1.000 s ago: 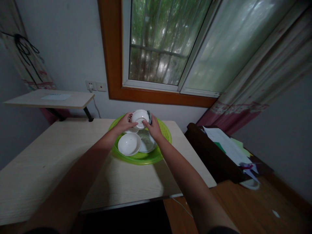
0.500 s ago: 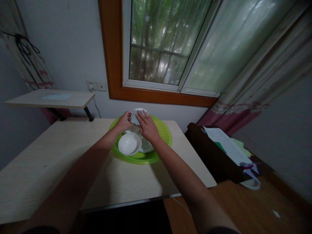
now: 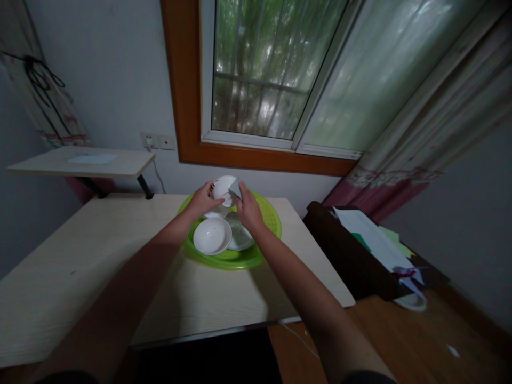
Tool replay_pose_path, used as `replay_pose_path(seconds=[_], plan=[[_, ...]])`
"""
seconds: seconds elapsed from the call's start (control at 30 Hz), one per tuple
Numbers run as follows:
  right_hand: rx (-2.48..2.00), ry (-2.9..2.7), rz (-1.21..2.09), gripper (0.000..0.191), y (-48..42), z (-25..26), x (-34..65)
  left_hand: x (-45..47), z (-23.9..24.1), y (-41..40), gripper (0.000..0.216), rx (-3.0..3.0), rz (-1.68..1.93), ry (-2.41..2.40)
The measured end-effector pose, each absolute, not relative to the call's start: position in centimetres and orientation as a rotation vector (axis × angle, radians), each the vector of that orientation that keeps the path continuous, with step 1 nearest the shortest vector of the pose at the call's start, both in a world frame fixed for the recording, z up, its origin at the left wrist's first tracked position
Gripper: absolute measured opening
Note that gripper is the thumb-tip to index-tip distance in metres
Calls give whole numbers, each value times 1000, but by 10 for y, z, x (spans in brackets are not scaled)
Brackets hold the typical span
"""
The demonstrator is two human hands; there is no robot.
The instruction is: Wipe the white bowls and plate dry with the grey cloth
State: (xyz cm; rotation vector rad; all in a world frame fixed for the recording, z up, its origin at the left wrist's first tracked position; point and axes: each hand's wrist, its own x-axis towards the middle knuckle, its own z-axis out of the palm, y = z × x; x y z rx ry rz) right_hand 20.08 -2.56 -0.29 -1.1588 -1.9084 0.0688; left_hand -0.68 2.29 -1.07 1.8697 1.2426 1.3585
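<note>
Bowl (image 3: 221, 188) in left hand (image 3: 205, 199) grip

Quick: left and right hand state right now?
Left hand: closed on the white bowl, above the green basin.
Right hand: closed on a grey cloth, at the bowl's rim.

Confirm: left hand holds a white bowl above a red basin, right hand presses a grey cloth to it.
No: the head view shows the basin is green, not red. The left hand holds the white bowl above it, the right hand pressing the grey cloth to it.
</note>
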Motion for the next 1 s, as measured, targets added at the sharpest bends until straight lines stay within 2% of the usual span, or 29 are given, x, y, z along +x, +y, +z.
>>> replay_pose_path(seconds=[0.23, 0.37, 0.67, 0.83, 1.0], plan=[[-1062, -2205, -233, 60, -49, 17, 188, -5, -7, 16, 77, 2049, 1307, 1197], [-1059, -2148, -167, 58, -44, 14, 189, -4, -6, 16, 75, 2008, 1325, 1198], [-1205, -1791, 212, 51, -13, -9, 207, -8, -8, 23, 77, 1852, 1388, 1267], [-1196, -1820, 181, 54, -16, -8, 204, -7, -6, 19, 76, 1875, 1369, 1299], [-1061, -2025, -9, 58, -29, 2, 197, -5, -5, 15, 72, 1991, 1333, 1310]])
